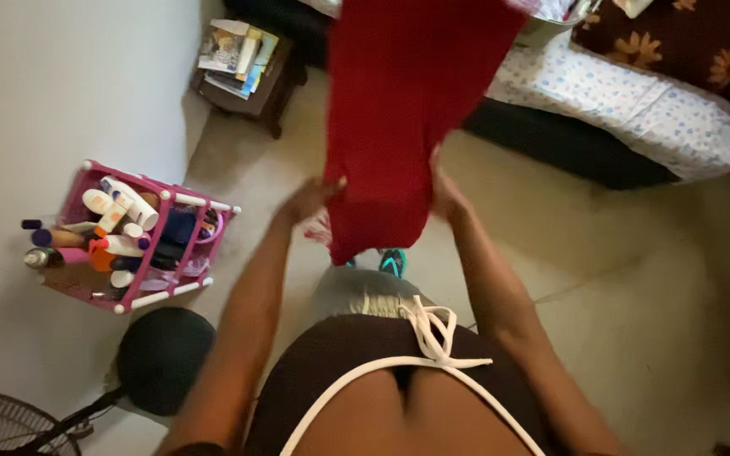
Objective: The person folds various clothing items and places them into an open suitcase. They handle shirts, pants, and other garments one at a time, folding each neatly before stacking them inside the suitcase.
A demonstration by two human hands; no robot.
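red cloth (399,110) between hands, pink rack (141,241) left, mattress (635,110) beyond

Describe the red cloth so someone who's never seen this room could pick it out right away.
Start at the bed with the pale flowered sheet along the top right. Just left of it, the red cloth hangs down over the tan floor, with the left hand and right hand at its lower edges. It is the only plain bright red thing, far bigger than the pink rack by the wall.
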